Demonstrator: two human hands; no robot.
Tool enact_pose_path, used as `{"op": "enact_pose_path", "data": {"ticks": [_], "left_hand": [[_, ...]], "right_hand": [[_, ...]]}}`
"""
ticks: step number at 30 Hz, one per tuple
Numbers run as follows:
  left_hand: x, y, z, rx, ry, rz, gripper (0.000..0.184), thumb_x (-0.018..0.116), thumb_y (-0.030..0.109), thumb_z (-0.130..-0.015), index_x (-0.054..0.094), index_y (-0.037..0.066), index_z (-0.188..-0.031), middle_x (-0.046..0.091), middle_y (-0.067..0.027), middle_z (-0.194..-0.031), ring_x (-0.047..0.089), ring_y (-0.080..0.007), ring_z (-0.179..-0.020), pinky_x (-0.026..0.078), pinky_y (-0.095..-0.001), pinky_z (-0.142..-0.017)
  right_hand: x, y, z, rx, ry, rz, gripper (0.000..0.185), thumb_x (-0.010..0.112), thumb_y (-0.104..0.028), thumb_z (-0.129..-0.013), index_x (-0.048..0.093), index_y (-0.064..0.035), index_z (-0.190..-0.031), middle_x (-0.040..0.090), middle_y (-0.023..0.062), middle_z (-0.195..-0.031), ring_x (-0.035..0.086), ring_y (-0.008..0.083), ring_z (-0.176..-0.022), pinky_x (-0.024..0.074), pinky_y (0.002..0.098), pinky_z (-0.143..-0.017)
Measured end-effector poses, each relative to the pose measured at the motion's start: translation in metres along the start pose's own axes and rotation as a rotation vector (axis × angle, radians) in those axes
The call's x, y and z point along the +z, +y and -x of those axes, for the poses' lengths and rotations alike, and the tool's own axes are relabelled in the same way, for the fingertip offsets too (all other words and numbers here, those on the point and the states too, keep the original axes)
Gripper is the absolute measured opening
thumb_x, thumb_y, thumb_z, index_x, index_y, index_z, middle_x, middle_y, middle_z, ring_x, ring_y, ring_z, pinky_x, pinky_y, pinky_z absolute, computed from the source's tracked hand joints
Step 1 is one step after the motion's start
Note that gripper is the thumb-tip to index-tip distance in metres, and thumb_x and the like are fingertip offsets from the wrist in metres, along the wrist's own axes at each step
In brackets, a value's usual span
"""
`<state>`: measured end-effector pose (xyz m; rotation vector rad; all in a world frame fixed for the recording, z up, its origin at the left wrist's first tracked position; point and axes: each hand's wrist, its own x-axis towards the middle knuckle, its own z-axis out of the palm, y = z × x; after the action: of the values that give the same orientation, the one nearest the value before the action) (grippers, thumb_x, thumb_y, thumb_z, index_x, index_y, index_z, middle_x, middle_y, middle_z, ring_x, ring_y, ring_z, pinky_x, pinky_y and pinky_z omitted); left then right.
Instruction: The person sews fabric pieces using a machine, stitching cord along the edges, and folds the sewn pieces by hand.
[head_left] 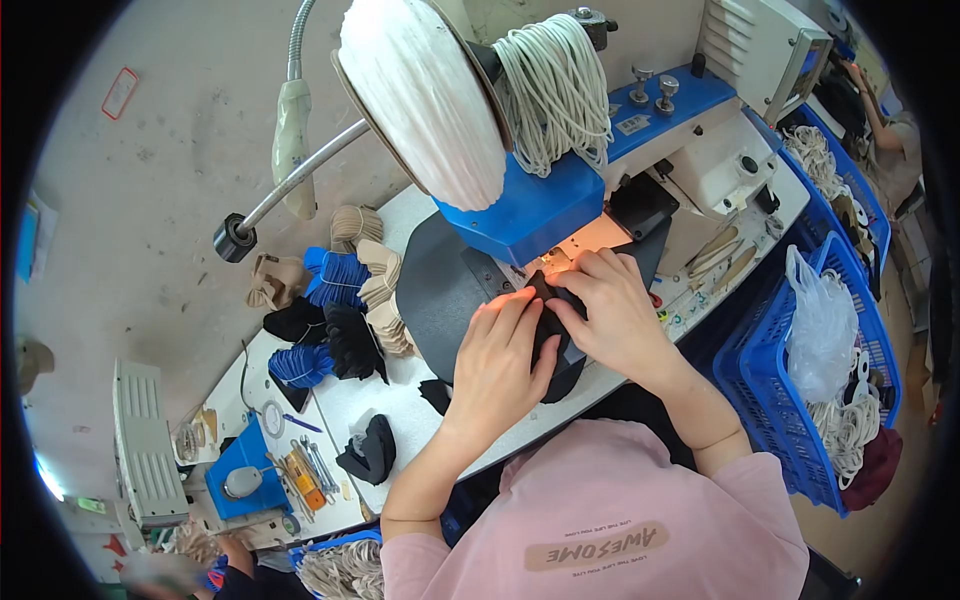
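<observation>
Under the blue head of a sewing machine [540, 215], a black piece of fabric [545, 325] lies in the lit area near the needle. My left hand [503, 350] is on the left side of this fabric, its fingers bent over it. On the right side, my right hand [605, 305] pinches the fabric's edge between thumb and fingers, close to the needle area. The fingertips of both hands are near each other. Part of the fabric is hidden beneath my hands.
Left of the machine lie bundles of blue cord [337, 277], black bands [352, 340] and beige bands [383, 275]. A white spool [425, 100] hangs above. Blue baskets [800, 400] stand at the right. Other people are at the far right and lower left.
</observation>
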<state>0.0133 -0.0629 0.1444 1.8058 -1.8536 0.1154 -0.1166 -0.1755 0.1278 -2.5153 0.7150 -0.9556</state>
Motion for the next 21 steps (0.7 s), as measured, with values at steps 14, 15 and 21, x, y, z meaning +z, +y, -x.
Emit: {"op": "enact_pose_path", "data": {"ticks": [14, 15, 21], "left_hand": [[0.008, 0.002, -0.002, -0.015, 0.021, -0.006, 0.040, 0.071, 0.012, -0.079, 0.060, -0.008, -0.113, 0.059, -0.0183, -0.119, 0.056, -0.0346, -0.111, 0.047, -0.0424, -0.096], [0.008, 0.001, -0.002, -0.012, 0.010, -0.003, 0.042, 0.070, 0.013, -0.080, 0.059, -0.009, -0.114, 0.058, -0.0189, -0.120, 0.055, -0.0341, -0.112, 0.046, -0.0441, -0.097], [0.013, -0.001, -0.005, -0.027, -0.005, 0.000, 0.043, 0.069, 0.015, -0.082, 0.058, -0.009, -0.115, 0.057, -0.0199, -0.121, 0.054, -0.0336, -0.114, 0.044, -0.0463, -0.100]], "right_hand": [[0.001, -0.001, -0.005, 0.094, -0.078, -0.032, 0.015, 0.070, -0.012, -0.080, 0.065, -0.0031, -0.091, 0.060, 0.0098, -0.094, 0.056, 0.0276, -0.097, 0.0380, 0.0396, -0.089], [0.003, 0.000, -0.004, 0.078, -0.060, -0.033, 0.016, 0.069, -0.011, -0.080, 0.065, -0.0032, -0.093, 0.060, 0.0097, -0.094, 0.056, 0.0274, -0.097, 0.0380, 0.0395, -0.089], [0.006, 0.005, -0.004, 0.011, -0.036, -0.023, 0.021, 0.067, -0.010, -0.082, 0.067, -0.0038, -0.102, 0.060, 0.0095, -0.099, 0.055, 0.0266, -0.099, 0.0374, 0.0388, -0.090]]}}
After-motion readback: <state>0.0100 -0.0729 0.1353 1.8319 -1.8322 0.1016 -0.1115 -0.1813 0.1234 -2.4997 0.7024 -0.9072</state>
